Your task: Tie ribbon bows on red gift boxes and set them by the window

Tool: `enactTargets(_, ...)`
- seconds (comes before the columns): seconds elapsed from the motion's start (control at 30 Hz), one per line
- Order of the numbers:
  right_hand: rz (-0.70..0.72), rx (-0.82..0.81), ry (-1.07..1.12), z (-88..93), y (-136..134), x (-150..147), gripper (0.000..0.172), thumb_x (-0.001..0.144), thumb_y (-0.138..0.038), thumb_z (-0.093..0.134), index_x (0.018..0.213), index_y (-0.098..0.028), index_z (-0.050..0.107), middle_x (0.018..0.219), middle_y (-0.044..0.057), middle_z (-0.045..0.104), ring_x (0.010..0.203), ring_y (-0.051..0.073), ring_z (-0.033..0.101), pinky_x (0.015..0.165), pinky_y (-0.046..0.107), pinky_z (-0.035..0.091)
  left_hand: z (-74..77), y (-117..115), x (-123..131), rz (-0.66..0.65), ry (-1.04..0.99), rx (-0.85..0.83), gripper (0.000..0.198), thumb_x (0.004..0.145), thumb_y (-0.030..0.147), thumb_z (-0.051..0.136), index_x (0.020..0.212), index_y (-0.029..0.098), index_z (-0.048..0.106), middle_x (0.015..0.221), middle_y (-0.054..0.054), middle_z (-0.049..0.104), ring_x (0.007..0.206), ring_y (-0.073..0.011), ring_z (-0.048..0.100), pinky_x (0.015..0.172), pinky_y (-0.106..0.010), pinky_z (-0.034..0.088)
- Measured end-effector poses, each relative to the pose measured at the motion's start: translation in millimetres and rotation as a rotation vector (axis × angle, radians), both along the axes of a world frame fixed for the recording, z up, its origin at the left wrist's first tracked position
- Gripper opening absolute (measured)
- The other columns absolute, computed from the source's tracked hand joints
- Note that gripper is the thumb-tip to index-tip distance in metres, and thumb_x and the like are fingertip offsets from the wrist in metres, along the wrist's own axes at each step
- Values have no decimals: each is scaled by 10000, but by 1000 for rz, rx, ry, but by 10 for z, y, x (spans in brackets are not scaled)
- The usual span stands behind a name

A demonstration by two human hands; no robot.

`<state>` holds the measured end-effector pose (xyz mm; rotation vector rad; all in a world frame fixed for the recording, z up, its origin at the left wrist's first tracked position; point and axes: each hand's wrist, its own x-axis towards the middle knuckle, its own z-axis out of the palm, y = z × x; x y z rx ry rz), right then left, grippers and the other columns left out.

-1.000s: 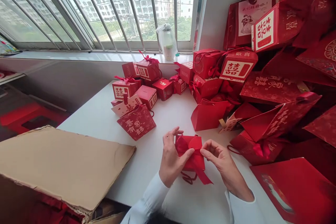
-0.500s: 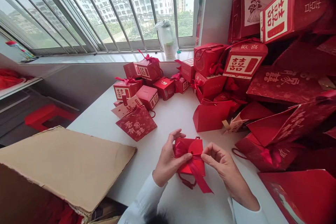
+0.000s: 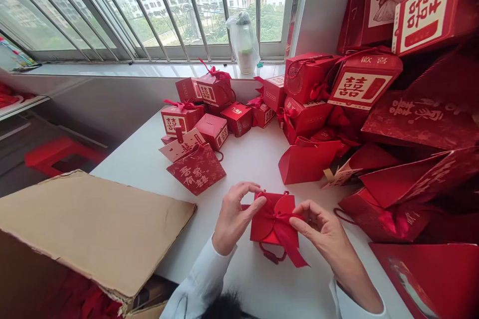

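Two hands just apart over square red gift box (image 3: 264, 229), lying flat on white table (image 3: 243, 169), slightly tilted. Left hand (image 3: 235, 217) thumb on ribbon bow (image 3: 279, 217); right hand (image 3: 322, 229) fingertips pinching it. Ribbon tail (image 3: 295, 249) points down-right, cord loop (image 3: 271, 256) below box.

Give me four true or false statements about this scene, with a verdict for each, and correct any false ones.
The left hand holds a red gift box. True.

The right hand holds scissors. False: its fingers pinch the box's red ribbon.

A brown cardboard sheet lies to the right of the hands. False: it lies to their left.

A clear plastic bag stands on the windowsill. True.
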<state>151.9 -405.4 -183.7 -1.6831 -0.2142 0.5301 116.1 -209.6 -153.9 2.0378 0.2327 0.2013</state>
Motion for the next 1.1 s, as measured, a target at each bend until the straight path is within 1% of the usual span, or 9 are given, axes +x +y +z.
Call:
enactTargets(0.13, -46, -95, -46, 45, 71, -7, 298, 770, -500, 634, 818, -207, 602, 800, 24, 618, 703, 168, 529, 629, 264, 406, -2, -65, 59, 29, -82, 32, 109, 826, 269, 598, 760, 200, 649, 968, -45, 668, 981, -211, 568, 822, -319, 430)
enactTargets(0.23, -46, -217, -106, 123, 100, -17, 288, 769, -503, 626, 807, -218, 614, 751, 9, 616, 637, 151, 495, 585, 259, 378, 12, -91, 78, 12, -128, 61, 95, 828, 241, 597, 754, 203, 642, 867, -25, 669, 904, -190, 570, 793, -300, 420)
enactTargets(0.37, -47, -369, -173, 249, 141, -42, 283, 761, -519, 614, 764, -236, 609, 667, -12, 600, 552, 138, 441, 541, 259, 352, 33, -120, 75, -31, -114, 83, 108, 856, 234, 563, 768, 204, 619, 785, 5, 663, 779, -156, 560, 729, -270, 419)
enactTargets(0.43, -65, -413, -218, 291, 167, -55, 269, 754, -513, 621, 755, -244, 607, 700, -4, 627, 576, 152, 468, 565, 267, 366, 40, -142, 71, -50, -89, 92, 118, 871, 223, 537, 774, 202, 602, 778, 12, 661, 747, -144, 554, 716, -260, 420)
enactTargets(0.53, -99, -439, -308, 325, 208, -72, 219, 757, -472, 633, 781, -254, 629, 796, 18, 668, 693, 196, 534, 636, 287, 393, 36, -172, 71, -65, -72, 106, 126, 884, 218, 511, 780, 200, 578, 776, 18, 657, 719, -133, 547, 698, -251, 418)
enactTargets(0.6, -106, -448, -359, 338, 236, -77, 192, 765, -448, 635, 798, -259, 645, 822, 27, 676, 753, 219, 548, 671, 302, 399, 20, -179, 78, -63, -77, 112, 136, 890, 228, 501, 778, 198, 571, 765, 20, 650, 700, -127, 542, 685, -246, 414)
enactTargets(0.73, -61, -450, -379, 351, 291, -65, 145, 796, -396, 609, 824, -271, 679, 868, 30, 687, 813, 233, 554, 707, 321, 404, -20, -166, 108, -58, -75, 79, 142, 884, 243, 503, 771, 196, 576, 746, 20, 638, 676, -118, 541, 650, -230, 407)
enactTargets(0.9, -33, -408, -357, 322, 322, -45, 128, 785, -365, 617, 793, -277, 709, 860, 38, 691, 827, 246, 561, 727, 336, 413, -20, -146, 144, -62, -60, -8, 125, 849, 218, 520, 755, 190, 599, 705, 23, 632, 630, -106, 531, 614, -213, 404)
enactTargets(1.1, 7, -448, -358, 316, 333, -28, 102, 789, -322, 619, 729, -284, 692, 815, 19, 679, 787, 233, 549, 705, 326, 400, -14, -155, 176, -31, -50, -76, 130, 820, 192, 528, 719, 177, 609, 641, 28, 604, 587, -96, 512, 585, -203, 402)
